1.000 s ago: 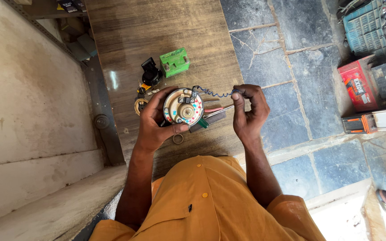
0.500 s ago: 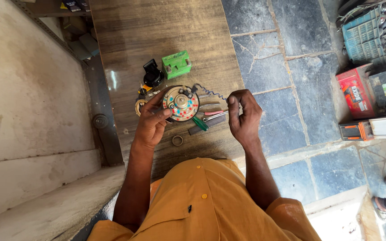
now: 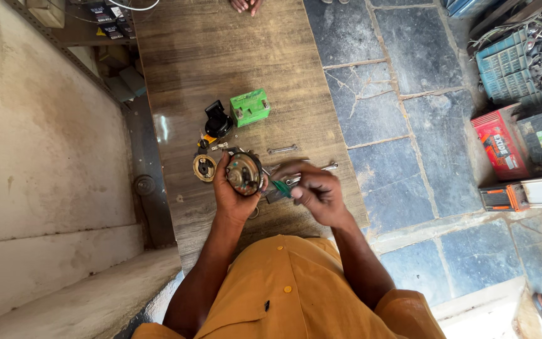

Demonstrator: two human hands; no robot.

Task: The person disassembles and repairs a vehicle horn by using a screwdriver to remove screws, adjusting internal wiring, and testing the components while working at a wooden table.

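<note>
One round part (image 3: 244, 173) gripped in the left hand (image 3: 233, 194); right hand (image 3: 318, 193) now pinches a green tool (image 3: 280, 187), having dropped nearer. Two wrenches (image 3: 281, 149) on the worktop (image 3: 221, 56).

The round metal part (image 3: 244, 173), brassy and grey with a dark rim, is held upright above the table (image 3: 221, 56), its open face turned right. Just beside it, a small green-handled tool (image 3: 280, 188) points toward that face.

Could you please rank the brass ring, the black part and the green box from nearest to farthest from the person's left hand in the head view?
From the left hand:
1. Brass ring, on the wooden table just left of it.
2. Black part, farther up.
3. Green box, up and slightly right, farthest.
</note>
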